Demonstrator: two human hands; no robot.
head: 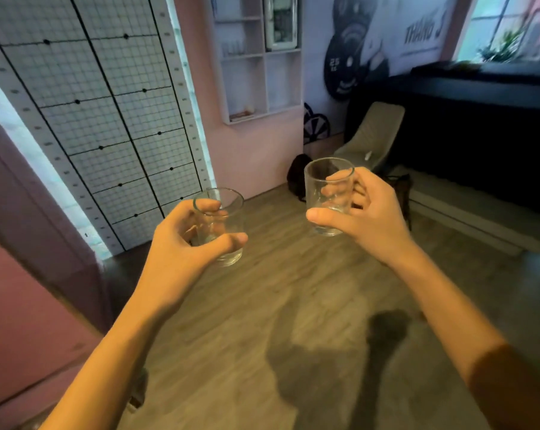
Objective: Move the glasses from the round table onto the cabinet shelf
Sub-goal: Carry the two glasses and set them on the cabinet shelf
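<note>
My left hand (182,243) is closed around a clear, empty drinking glass (228,212), held upright over the wooden floor. My right hand (365,215) grips a second clear glass (324,181), also upright and a little higher. Ahead on the pink wall hangs the white cabinet (264,88) with open shelf compartments; several small glasses (231,48) stand on one of its upper left shelves. The round table is out of view.
A gridded white panel (107,119) leans along the left wall. A grey chair (371,135) and a dark bag (298,175) sit near the corner below the cabinet. A long dark counter (479,119) fills the right side. Wooden floor (262,321) lies between me and the cabinet.
</note>
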